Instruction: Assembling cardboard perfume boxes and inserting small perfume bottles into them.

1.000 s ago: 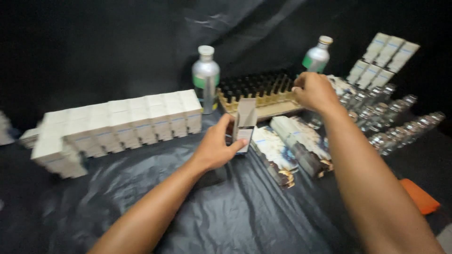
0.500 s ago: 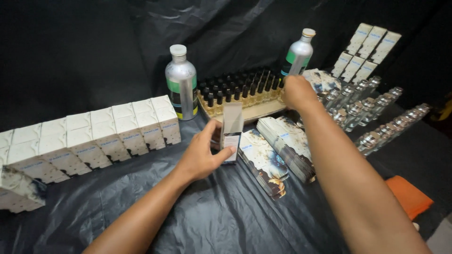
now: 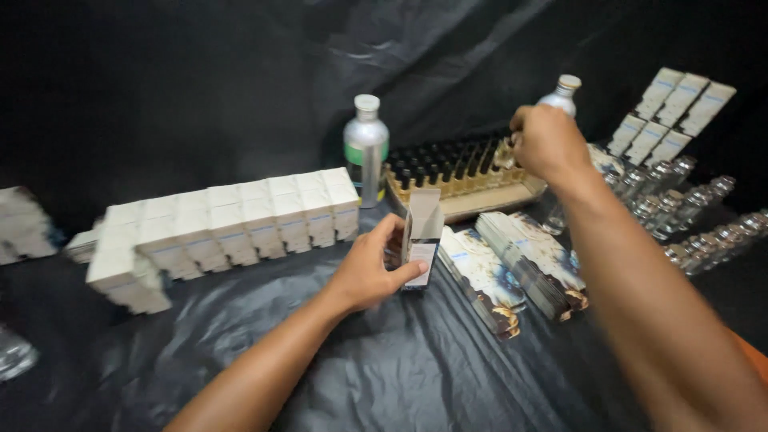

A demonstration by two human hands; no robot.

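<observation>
My left hand grips a small white carton standing upright on the black plastic sheet, its top flap raised. My right hand reaches out over the right end of a tan tray filled with small dark-capped bottles. Its fingers pinch one small bottle just above the tray. Two stacks of flat printed cartons lie between my hands.
A long row of closed white boxes stands at the left. Two silver bottles stand behind the tray. Clear empty vials and more white boxes lie at the right. An orange object shows at the right edge.
The right hand rose from the tray, pinching a small bottle. The left hand kept hold of the open carton. The view shifted, so the scene sits differently in frame.
</observation>
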